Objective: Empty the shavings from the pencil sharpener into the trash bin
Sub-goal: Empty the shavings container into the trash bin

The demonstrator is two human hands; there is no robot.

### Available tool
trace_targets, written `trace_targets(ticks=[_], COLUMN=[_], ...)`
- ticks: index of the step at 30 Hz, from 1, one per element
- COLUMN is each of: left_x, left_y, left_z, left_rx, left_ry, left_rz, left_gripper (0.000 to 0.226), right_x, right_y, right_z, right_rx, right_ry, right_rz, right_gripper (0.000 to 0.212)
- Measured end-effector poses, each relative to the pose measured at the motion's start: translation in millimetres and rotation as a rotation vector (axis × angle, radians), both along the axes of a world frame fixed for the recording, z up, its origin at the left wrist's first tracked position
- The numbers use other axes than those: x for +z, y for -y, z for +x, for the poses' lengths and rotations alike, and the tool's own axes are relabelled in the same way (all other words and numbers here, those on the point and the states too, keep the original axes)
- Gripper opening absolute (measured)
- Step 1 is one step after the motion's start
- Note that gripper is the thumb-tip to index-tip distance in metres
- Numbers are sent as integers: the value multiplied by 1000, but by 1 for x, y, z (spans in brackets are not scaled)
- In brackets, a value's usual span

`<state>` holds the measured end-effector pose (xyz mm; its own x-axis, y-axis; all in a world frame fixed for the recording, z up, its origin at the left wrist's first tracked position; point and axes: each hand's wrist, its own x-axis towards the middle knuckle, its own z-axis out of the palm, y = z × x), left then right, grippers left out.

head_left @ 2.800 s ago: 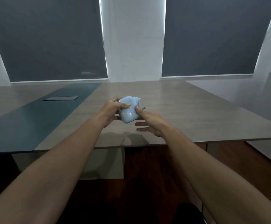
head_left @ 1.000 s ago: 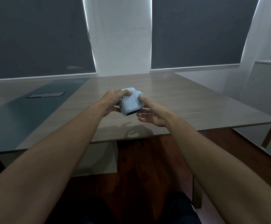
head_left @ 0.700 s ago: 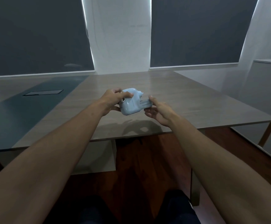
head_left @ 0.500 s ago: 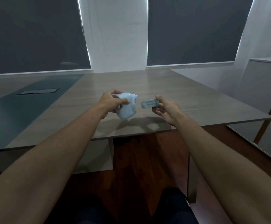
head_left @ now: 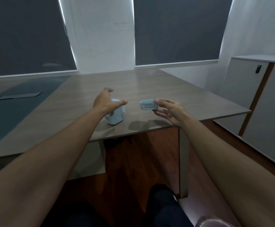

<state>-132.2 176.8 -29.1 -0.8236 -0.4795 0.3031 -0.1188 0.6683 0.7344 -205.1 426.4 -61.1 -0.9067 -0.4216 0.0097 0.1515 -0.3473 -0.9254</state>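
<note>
The pale blue pencil sharpener body (head_left: 115, 116) stands on the wooden table (head_left: 149, 89) near its front edge. My left hand (head_left: 106, 100) hovers just above it with fingers spread, holding nothing. To the right, my right hand (head_left: 170, 109) pinches the small pale blue shavings drawer (head_left: 149, 104) between thumb and fingers, a little above the table and apart from the sharpener body. No trash bin is clearly in view.
A dark blue inlay with a cable hatch (head_left: 18, 95) covers the table's left part. A white cabinet (head_left: 261, 102) with black handles stands at the right. Below the table's edge lies dark wooden floor (head_left: 141, 161). A pale rounded object (head_left: 213, 223) shows at the bottom right corner.
My right hand pulled the drawer out of the sharpener and moved it right. My left hand set the sharpener body on the table and let go, fingers now spread.
</note>
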Motion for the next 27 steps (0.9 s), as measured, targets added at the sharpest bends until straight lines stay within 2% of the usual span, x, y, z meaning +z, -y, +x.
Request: trace_targets(ticks=[2, 4, 7, 11, 15, 16, 18, 20, 24, 27], left_x=[11, 21, 25, 10, -31, -45, -71, -90, -125, -159], left_y=[-21, -47, -95, -160, -219, -234, -258, -278, -305, -325], left_z=[-7, -14, -27, -37, -46, -48, -49, -47, -51, -55], left_rx=[13, -33, -134, -287, -444, -479, -495, -454, -493, -616], left_ry=[-48, -100, -145, -166, -60, -26, -6, -94, -294, -297], left_rz=[-184, -235, -158, 31, 147, 152, 79, -38, -199, -286], left_gripper=[75, 65, 52, 42, 37, 37, 34, 33, 37, 39], right_x=[2, 3, 3, 2, -19, -30, -53, -79, -137, -179], right_y=[-20, -43, -83, -138, -189, -202, -226, -248, -284, -302], right_z=[3, 7, 13, 28, 42, 45, 49, 52, 54, 54], right_rx=[8, 13, -29, -102, -185, -197, -205, -210, -197, -197], right_ry=[-30, -53, -61, -72, -44, -31, -2, 48, 157, 224], right_rz=[-3, 10, 39, 101, 209, 235, 280, 319, 349, 352], right_gripper=[51, 47, 46, 34, 56, 55, 42, 35, 42, 47])
